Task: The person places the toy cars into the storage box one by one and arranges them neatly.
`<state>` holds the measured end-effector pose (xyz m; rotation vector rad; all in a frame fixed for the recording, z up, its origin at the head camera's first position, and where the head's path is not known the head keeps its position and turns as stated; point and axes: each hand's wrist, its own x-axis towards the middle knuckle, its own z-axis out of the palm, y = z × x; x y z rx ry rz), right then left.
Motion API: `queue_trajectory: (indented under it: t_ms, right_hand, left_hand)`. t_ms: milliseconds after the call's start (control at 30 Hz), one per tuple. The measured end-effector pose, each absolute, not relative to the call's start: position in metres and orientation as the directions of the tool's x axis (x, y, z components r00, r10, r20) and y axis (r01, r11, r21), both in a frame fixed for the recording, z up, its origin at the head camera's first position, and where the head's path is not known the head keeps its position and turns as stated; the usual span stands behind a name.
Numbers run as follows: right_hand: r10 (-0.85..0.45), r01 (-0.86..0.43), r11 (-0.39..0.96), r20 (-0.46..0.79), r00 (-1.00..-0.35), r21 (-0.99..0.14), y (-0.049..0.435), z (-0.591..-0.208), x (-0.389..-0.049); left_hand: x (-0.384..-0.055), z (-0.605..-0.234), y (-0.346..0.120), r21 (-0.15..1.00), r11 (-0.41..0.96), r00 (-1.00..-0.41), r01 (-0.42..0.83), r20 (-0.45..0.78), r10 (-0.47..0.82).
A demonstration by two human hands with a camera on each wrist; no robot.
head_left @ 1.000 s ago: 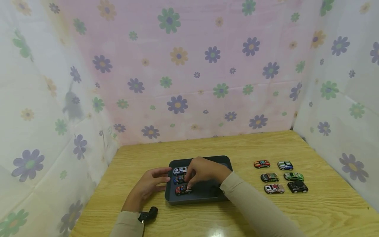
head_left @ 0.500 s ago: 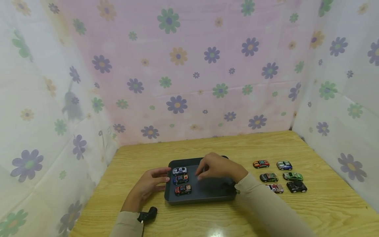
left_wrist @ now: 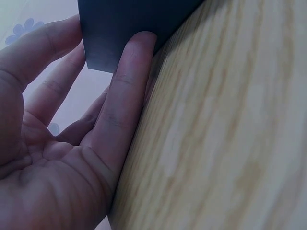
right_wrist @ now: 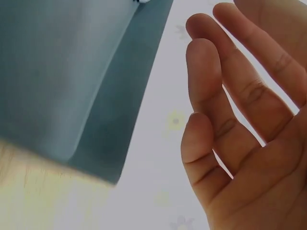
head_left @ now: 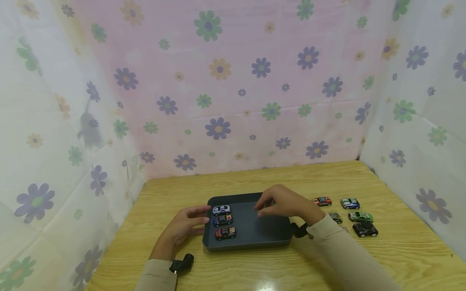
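Head view shows a dark grey tray [head_left: 251, 226] on the wood-grained table [head_left: 233, 268], a shallow rectangle with rounded corners, raised sloping walls and a smooth matt floor. Along its left end three toy cars stand side by side, each lying crosswise: a white car [head_left: 221, 209] with dark markings at the far side, a blue car [head_left: 223, 220] with orange-red patches on top in the middle, and a red car [head_left: 225, 233] with black and a pale patch nearest the person. The left hand [head_left: 183, 225] has its fingers spread, their tips at the tray's left wall; the left wrist view shows one fingertip lying against the smooth, dark outer side. The right hand [head_left: 285, 202] hangs above the tray's right part, fingers loosely bent, thumb a little apart from the index; the right wrist view shows these fingers clear of the tray, which looks blue-green there. Well to the right, on the table, are an orange-red car [head_left: 324, 201], a white-and-blue car [head_left: 350, 203], a green car [head_left: 361, 217], a black car [head_left: 365, 229] and a multicoloured car [head_left: 336, 217], partly covered by the right sleeve [head_left: 342, 246]. Flowered cloth [head_left: 233, 161] rises behind.
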<state>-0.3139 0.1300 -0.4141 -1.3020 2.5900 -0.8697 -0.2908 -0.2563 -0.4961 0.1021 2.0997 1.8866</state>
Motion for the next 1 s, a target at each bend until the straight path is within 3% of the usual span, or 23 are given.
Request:
queue_trajectory:
  t_ms: [633, 1000]
  right_hand:
    - [-0.552, -0.609, 0.583, 0.287, -0.783, -0.538, 0.215, -0.410, -0.309]
    - [-0.427, -0.443, 0.648, 0.185, -0.885, -0.620, 0.249, -0.419, -0.318]
  left_hand:
    - [-0.292, -0.497, -0.255, 0.982, 0.118, -0.947, -0.148, -0.175, 0.271]
    - [-0.291, -0.496, -0.255, 0.982, 0.119, -0.949, -0.148, -0.175, 0.263]
